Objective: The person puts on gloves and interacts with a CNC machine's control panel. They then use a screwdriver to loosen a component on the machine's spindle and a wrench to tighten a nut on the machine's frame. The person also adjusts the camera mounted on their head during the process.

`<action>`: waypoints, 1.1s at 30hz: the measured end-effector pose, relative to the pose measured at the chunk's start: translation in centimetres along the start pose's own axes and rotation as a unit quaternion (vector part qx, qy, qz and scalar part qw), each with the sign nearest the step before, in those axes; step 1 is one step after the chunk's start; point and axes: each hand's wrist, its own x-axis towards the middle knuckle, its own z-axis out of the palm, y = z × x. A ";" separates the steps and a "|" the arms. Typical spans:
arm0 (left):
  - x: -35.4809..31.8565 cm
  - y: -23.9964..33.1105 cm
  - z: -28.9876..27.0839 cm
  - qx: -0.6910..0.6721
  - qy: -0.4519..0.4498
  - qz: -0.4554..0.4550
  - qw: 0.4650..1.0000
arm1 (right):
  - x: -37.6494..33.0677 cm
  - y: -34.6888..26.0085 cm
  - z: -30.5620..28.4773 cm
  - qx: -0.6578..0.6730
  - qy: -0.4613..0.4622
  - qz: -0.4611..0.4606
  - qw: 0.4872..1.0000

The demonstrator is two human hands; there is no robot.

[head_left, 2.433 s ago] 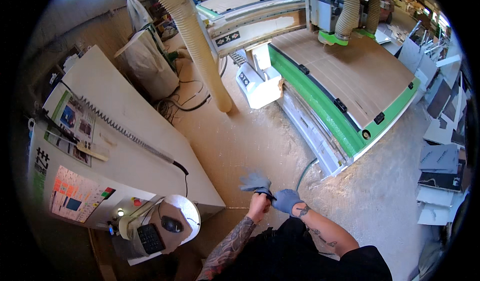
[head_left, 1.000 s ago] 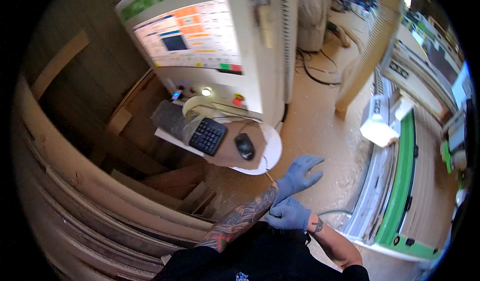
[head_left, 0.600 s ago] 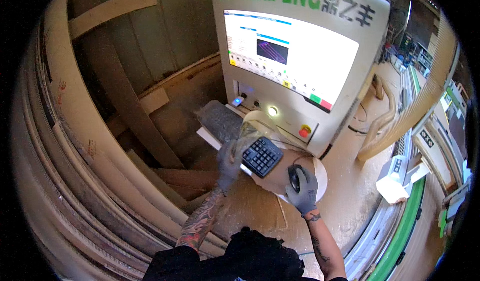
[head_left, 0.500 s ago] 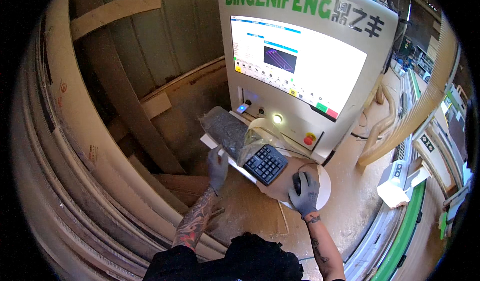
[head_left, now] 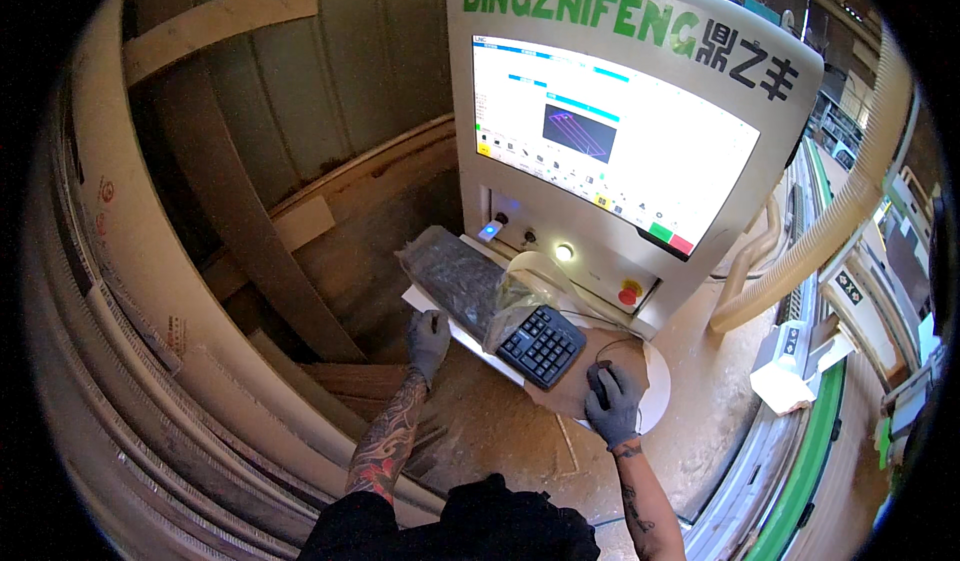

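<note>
The person's two forearms come up from the lower edge, both hands in grey-blue gloves. The right hand [head_left: 614, 409] lies cupped over a small black computer mouse [head_left: 599, 389], fingers curled down onto it in a loose grip; the mouse sits on a brown mat near the right, rounded end of the white console shelf [head_left: 655, 406]. The left hand [head_left: 428, 339] rests at the left front edge of that shelf, fingers bent and pressed against the edge, holding nothing that can be made out; it is just below the near end of the keyboard.

A long black keyboard [head_left: 545, 346] lies aslant across the shelf, its left and larger part wrapped in a dusty clear plastic cover [head_left: 458, 279], its numeric pad bare and just left of the mouse. A thin cable runs from the mouse toward the back of the shelf.

Behind the shelf rises the white control cabinet [head_left: 640, 176] of a machine. Low on its face sit a blue lit button [head_left: 489, 231], a glowing round lamp [head_left: 565, 252] and a red round stop button [head_left: 629, 295]. Above them a large bright screen [head_left: 610, 141] shows a pale program window with a small dark drawing pane.

To the left, curved wooden boards [head_left: 130, 291] lean against a corrugated wall. To the right, a ribbed beige hose [head_left: 830, 231] slants past the cabinet, with a green-edged machine bed [head_left: 800, 501] beyond
</note>
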 end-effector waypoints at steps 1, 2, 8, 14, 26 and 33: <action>0.1 -0.4 -0.3 0.003 -0.017 -0.012 1.000 | 0.4 -0.7 -0.4 0.016 -0.001 0.008 1.000; 0.1 -0.7 -0.4 -0.004 -0.021 -0.021 1.000 | 0.7 -1.1 -0.5 0.033 -0.001 0.016 0.999; 0.0 -0.6 0.2 0.004 -0.009 -0.032 0.999 | 0.1 -0.6 0.1 -0.002 -0.006 0.003 1.000; 0.2 -2.4 0.6 0.004 -0.007 -0.020 1.000 | 0.7 -1.1 0.0 -0.007 -0.016 0.018 1.000; 0.2 -3.0 1.0 -0.005 -0.040 -0.015 0.999 | 0.9 -1.5 -0.5 -0.007 -0.011 0.031 0.999; -0.4 -0.8 1.1 -0.042 0.010 0.016 0.999 | 0.2 -0.2 0.0 0.001 0.046 0.077 0.996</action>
